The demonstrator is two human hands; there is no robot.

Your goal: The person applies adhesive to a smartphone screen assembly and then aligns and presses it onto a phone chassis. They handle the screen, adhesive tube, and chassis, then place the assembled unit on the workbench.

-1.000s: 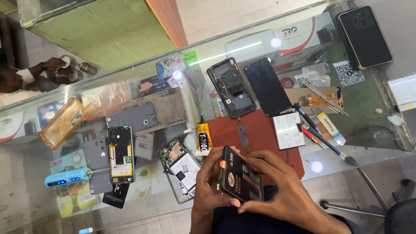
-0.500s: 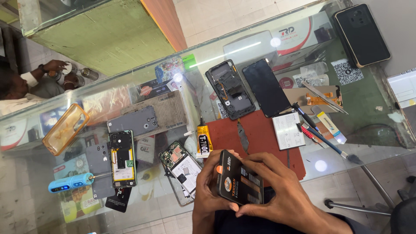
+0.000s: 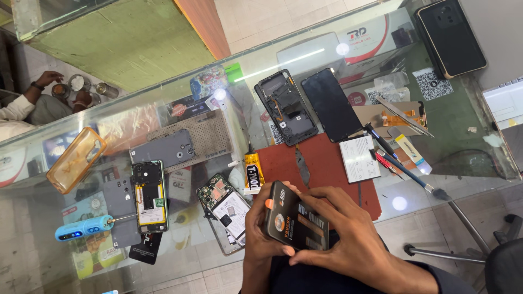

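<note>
Both hands hold a flat black box (image 3: pixel 297 224) with orange print at the near edge of the glass tabletop (image 3: pixel 468 125). The left hand (image 3: pixel 260 228) wraps the box's left side, its grip pressed around that edge with the fingertips hidden behind. The right hand (image 3: pixel 348 228) lies over the box's right side, thumb along the near edge and fingers curled over the far edge, pinching the box.

Just to the left of the box lies an opened phone (image 3: pixel 224 212) with its insides showing. Just beyond the box, a glue tube (image 3: pixel 252 173) rests at the left edge of a dark red mat (image 3: pixel 327 158). Farther left lie another opened phone (image 3: pixel 150 196) and a blue tool (image 3: pixel 81 228). A white battery (image 3: pixel 359 158) sits on the mat's right side, with tweezers (image 3: pixel 403 115) farther right.
</note>
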